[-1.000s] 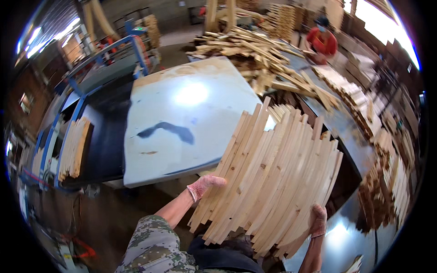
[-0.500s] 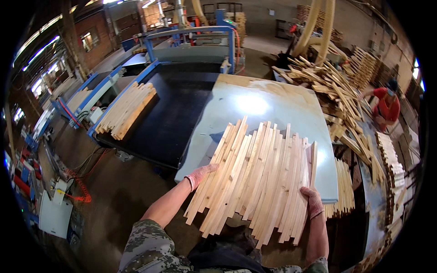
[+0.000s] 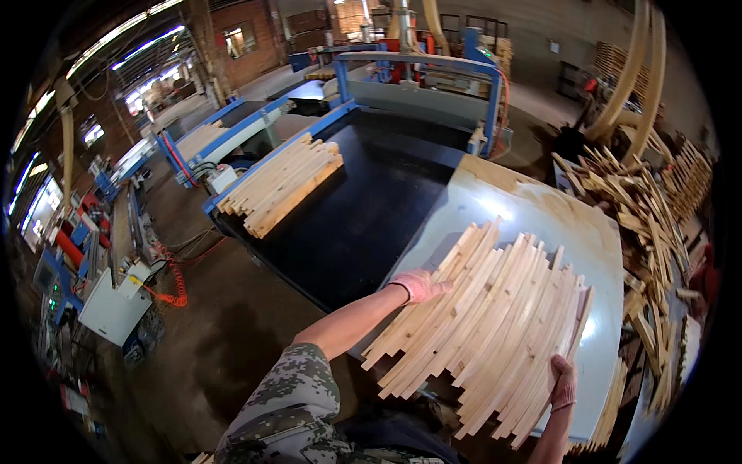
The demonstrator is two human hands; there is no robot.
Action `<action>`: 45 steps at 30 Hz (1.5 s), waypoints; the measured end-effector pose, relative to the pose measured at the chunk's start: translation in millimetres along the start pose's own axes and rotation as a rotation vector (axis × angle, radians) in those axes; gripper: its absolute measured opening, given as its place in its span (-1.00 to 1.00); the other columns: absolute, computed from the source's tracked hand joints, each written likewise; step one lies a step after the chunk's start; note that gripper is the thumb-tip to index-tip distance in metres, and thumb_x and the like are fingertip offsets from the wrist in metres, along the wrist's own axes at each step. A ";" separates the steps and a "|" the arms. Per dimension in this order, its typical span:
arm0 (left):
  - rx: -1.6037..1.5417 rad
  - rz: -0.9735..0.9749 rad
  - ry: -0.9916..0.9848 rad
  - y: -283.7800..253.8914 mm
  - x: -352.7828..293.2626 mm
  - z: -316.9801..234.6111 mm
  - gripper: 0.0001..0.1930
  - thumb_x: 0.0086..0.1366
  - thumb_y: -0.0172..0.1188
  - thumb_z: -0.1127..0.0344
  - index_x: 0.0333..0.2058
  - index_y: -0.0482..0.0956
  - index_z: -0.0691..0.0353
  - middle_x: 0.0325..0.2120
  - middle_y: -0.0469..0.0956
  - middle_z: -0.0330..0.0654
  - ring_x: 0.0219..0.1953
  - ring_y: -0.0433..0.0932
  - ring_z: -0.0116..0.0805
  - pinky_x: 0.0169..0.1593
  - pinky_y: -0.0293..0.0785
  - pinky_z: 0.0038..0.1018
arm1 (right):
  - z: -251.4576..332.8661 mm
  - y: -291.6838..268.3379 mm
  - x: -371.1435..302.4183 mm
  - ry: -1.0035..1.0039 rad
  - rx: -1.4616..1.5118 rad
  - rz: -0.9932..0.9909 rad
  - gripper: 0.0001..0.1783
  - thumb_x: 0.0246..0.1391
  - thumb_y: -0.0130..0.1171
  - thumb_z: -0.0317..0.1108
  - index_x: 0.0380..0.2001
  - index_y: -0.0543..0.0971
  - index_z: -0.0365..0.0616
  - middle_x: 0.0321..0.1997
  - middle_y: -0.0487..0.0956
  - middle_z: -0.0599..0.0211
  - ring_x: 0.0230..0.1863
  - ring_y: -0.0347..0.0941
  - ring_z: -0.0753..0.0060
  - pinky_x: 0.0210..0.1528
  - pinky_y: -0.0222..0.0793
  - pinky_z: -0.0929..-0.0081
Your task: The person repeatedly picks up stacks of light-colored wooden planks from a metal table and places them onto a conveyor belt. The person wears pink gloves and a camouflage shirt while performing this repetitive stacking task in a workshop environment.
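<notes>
A wide row of pale wooden strips [image 3: 483, 317], their ends uneven, lies side by side between my two gloved hands. My left hand [image 3: 421, 287] grips its left edge, thumb reaching over the top; the fingers underneath are hidden. At the right edge, near the closer end, my right hand [image 3: 563, 382] closes against the outermost strip. The far part of the row is over a pale, shiny table sheet [image 3: 533, 203], while the near ends stick out past its front edge. Whether the row rests on the sheet or is slightly raised, I cannot tell.
Left of the sheet runs a black belt [image 3: 363, 201] with a stack of wooden strips [image 3: 286, 183] on its left side. A blue machine frame [image 3: 417, 58] spans its far end. Loose scrap wood [image 3: 645, 209] is heaped at right. A control cabinet [image 3: 116, 309] stands left.
My view has turned left, so the belt, sheet and strips appear farther right. Both hands keep their hold on the row. The person at the right is now mostly out of view.
</notes>
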State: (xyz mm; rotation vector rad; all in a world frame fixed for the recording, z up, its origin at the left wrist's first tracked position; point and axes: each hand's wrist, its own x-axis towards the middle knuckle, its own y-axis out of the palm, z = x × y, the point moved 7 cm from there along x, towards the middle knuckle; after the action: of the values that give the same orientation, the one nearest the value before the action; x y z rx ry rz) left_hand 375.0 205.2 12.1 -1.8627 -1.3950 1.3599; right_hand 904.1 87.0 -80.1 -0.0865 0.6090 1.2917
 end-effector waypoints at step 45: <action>0.354 -0.464 -0.361 -278.5 64.3 420.0 0.07 0.45 -0.09 -0.49 0.59 -0.03 0.27 0.62 -0.06 0.16 0.64 -0.12 0.19 0.64 -0.29 0.08 | -30.7 622.3 44.2 0.177 -1.297 0.218 -0.28 0.36 -0.01 0.15 -0.03 0.68 -0.43 -0.18 0.74 -0.16 -0.20 0.72 -0.10 0.00 0.60 0.03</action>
State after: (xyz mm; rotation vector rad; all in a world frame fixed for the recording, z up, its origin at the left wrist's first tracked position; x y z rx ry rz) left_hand -125.8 288.9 29.7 -1.0224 -1.5097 1.6075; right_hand 328.8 297.5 41.8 -1.2300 -0.1713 1.7208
